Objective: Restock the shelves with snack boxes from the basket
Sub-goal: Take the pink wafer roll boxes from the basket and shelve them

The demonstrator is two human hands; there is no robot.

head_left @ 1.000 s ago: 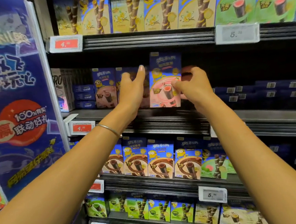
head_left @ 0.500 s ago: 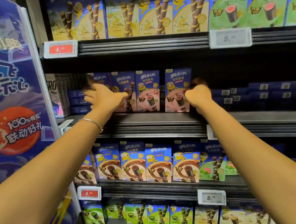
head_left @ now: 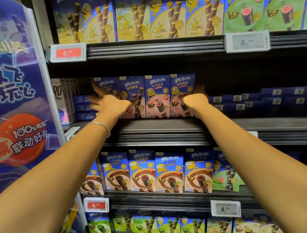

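Four pink-and-blue snack boxes stand upright in a tight row on the middle shelf (head_left: 159, 127). My right hand (head_left: 196, 100) grips the right edge of the rightmost box (head_left: 182, 82), thumb across its front and fingers behind it. At the other end, my left hand (head_left: 110, 105) has its fingers spread against the leftmost box (head_left: 106, 84), which it mostly covers. The two middle boxes (head_left: 158, 95) show fully. The basket is not in view.
Flat dark blue boxes (head_left: 259, 98) lie stacked on the middle shelf right of my right hand. Yellow boxes (head_left: 133, 15) and green boxes (head_left: 269, 7) fill the shelf above, brown boxes (head_left: 169, 173) the shelf below. A blue promo panel (head_left: 9, 92) stands at the left.
My right hand lowered the raised pink box onto the shelf as the row's rightmost. My left hand moved left to the row's other end, and the gap between the boxes has closed.
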